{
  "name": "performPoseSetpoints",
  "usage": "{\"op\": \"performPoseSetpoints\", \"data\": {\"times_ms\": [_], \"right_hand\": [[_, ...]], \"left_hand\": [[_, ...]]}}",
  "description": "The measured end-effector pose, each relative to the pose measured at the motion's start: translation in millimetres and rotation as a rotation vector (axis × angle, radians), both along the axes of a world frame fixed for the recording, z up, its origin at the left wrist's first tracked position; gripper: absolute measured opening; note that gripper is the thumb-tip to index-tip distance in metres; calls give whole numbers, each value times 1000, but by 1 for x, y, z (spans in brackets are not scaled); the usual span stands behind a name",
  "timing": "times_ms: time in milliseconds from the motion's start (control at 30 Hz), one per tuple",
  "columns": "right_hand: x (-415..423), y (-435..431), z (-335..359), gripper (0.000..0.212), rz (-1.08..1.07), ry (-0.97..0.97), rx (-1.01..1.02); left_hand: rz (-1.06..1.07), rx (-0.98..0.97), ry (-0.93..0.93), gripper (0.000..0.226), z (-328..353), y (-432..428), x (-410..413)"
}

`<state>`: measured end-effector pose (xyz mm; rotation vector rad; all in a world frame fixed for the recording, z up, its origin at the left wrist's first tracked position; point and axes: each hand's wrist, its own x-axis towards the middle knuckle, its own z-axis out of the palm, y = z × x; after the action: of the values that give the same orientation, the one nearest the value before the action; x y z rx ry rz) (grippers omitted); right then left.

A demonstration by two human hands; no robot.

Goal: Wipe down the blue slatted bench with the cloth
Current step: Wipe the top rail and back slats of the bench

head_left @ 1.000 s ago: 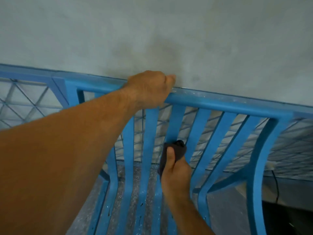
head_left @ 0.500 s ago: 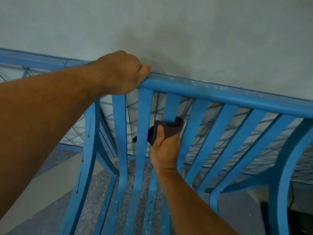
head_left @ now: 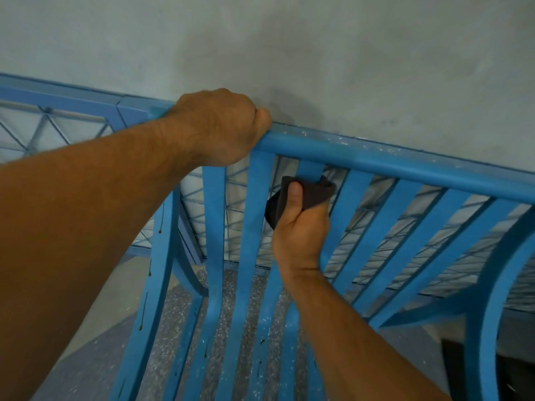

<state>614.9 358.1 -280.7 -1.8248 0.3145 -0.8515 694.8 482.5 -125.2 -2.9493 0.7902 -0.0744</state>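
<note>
The blue slatted bench (head_left: 405,166) fills the view, its top rail running from left down to the right, with curved vertical slats below. My left hand (head_left: 220,125) grips the top rail near its left end, fingers curled over it. My right hand (head_left: 301,224) grips a dark brown cloth (head_left: 314,192) wrapped round the upper part of one back slat, just under the top rail, thumb pointing up on the cloth.
A grey plaster wall (head_left: 289,53) stands right behind the bench. A blue lattice fence panel (head_left: 58,123) continues to the left. Speckled grey floor (head_left: 179,328) shows between the slats. A dark object (head_left: 515,371) lies at the lower right.
My right hand has slid the cloth up the slat from mid-height to just under the top rail. My left hand stays gripping the rail; the view has shifted.
</note>
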Motion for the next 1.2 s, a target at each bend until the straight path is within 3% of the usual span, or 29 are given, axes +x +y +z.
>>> {"op": "performPoseSetpoints", "data": {"times_ms": [133,233,333,433,533,600,700,833,900,967,1067,1200], "right_hand": [[-19,4,-37,42,6,42,10],[-46,5,-89,36,137,246,120],[-67,4,-124,39,159,453,96],[-80,3,-116,64,133,636,-55],[-88,-12,-82,66,91,796,-278],[-91,-25,-44,69,115,730,-209],[-97,-34,34,61,78,427,-18],[-85,-47,140,59,50,-12,135],[-65,-54,167,48,67,-86,-72],[-38,-55,171,43,115,49,-418],[-9,-41,153,56,247,314,-921],[16,-1,143,65,376,234,-1264]], "left_hand": [[2,-2,4,35,3,-1,-2],[-29,37,-42,33,2,-1,-3],[-70,65,-94,25,0,-1,-1],[-59,28,-71,27,2,1,-2],[-18,-34,9,18,5,0,-4],[13,-59,51,23,7,0,-5],[56,-103,129,32,10,-1,-5],[144,-483,271,33,26,2,-7],[178,-818,311,34,37,15,-10],[234,-1004,232,34,41,35,-15],[360,-1139,118,30,27,70,-27],[551,-1133,24,34,-6,107,-47]]}}
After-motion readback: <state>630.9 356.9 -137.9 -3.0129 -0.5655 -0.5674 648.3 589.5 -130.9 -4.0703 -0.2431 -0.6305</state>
